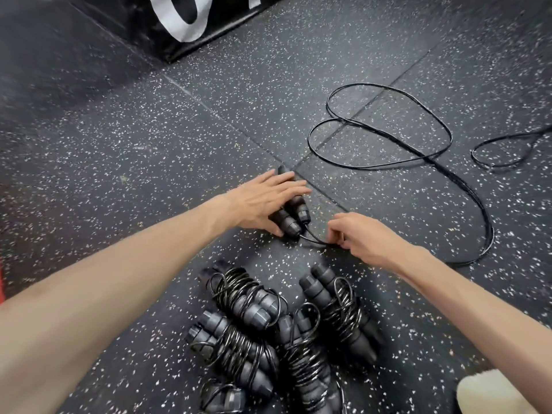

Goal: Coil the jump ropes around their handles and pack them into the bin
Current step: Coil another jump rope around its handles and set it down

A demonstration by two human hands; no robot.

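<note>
I see the pair of black jump rope handles (291,215) lying side by side on the speckled rubber floor (119,150), their capped ends pointing toward me. My left hand (263,201) lies flat over them, fingers (286,182) straight and pressing down, thumb along the near handle. The thin black rope (388,138) leaves the caps, runs a short way to my right hand (363,239), whose fingers curl and pinch it just beside the handles, then trails off right in big loose loops across the floor seams. Closer to me sits a pile of coiled jump ropes (268,333), each wound tightly round its paired handles, several touching or overlapping. A black padded box with white lettering (191,22) stands well beyond the hands. A pale object (484,392) shows at the lower right edge; I cannot tell what it is.
</note>
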